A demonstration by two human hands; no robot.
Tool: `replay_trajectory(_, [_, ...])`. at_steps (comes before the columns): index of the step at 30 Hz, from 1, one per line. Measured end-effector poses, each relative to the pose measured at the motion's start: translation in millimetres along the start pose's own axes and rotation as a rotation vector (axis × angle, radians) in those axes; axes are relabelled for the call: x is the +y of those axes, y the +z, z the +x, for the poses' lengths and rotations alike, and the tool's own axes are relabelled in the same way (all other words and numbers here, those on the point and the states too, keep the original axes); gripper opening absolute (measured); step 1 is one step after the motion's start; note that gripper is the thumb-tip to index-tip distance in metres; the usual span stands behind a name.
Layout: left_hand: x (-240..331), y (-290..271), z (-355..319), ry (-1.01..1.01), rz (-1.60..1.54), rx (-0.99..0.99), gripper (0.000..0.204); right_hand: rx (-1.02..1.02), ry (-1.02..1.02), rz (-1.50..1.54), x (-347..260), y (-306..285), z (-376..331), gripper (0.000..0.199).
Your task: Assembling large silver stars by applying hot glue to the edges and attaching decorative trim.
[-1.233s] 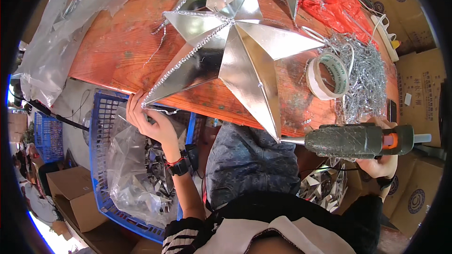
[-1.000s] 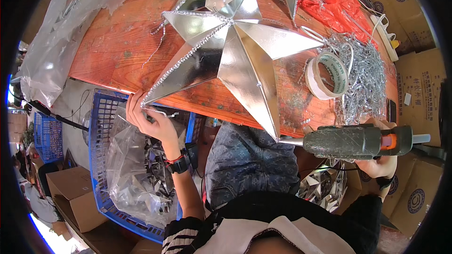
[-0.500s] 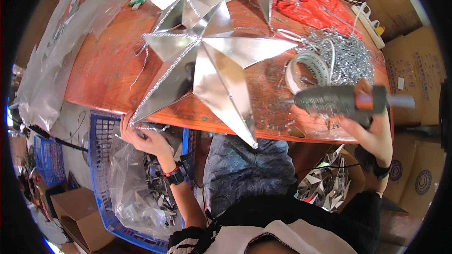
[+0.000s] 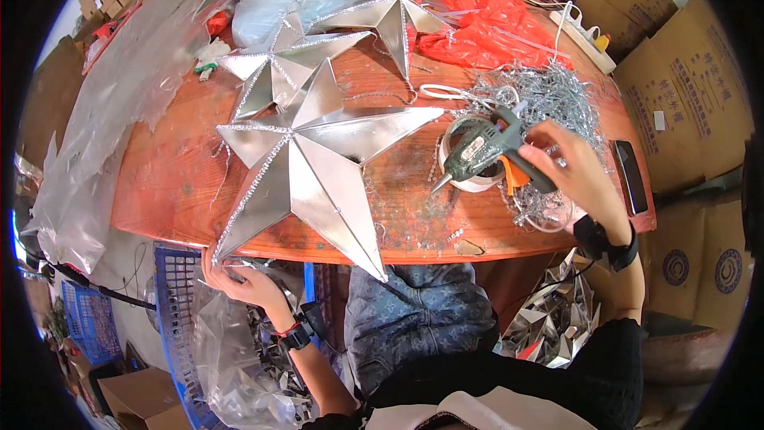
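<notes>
A large silver five-pointed star point(image 4: 326, 183) lies at the table's front edge, one point jutting past it. Beaded silver trim runs along some of its ridges. My left hand point(image 4: 247, 283) pinches the star's lower left point at the edge, with a strand of trim by the fingers. A dark green glue gun point(image 4: 481, 151) with an orange trigger rests on a white tape roll point(image 4: 477, 184), nozzle toward the front. Beside its handle is my right hand point(image 4: 569, 163), fingers apart, fingertips close to or touching the gun.
Two more silver stars point(image 4: 274, 60) point(image 4: 398, 12) lie behind. Tangled silver tinsel point(image 4: 557, 99), a red plastic bag point(image 4: 493, 28), a power strip point(image 4: 585, 40) and a phone point(image 4: 630, 177) are to the right. A blue basket point(image 4: 171, 295) stands below left; cardboard boxes point(image 4: 684, 87) line the right.
The glue gun has come down from the right onto the tape roll, and my right hand has loosened from it. My left hand stays on the star. The view has shifted.
</notes>
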State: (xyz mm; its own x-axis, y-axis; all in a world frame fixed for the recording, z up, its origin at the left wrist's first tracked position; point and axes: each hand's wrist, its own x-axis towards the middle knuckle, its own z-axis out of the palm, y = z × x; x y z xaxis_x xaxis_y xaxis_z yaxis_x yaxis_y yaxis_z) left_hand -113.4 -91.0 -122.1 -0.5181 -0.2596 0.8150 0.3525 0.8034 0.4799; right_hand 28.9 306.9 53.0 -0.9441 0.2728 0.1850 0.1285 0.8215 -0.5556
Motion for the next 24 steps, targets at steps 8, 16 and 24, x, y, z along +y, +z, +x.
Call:
replay_trajectory(8, [-0.8, -0.7, -2.1, -0.077, -0.079, 0.035, 0.029, 0.109, 0.118, -0.182, 17.8, -47.6, -7.7, 0.019])
replay_trajectory(16, [2.4, -0.7, 0.7, -0.030, -0.077, 0.000, 0.028, 0.052, -0.137, -0.374, 116.0, -51.4, 9.1, 0.018])
replay_trajectory(24, [4.1, -2.0, 2.5, -0.001, -0.077, -0.008, 0.022, 0.178, -0.001, -0.296, 72.2, -73.1, 7.9, 0.012])
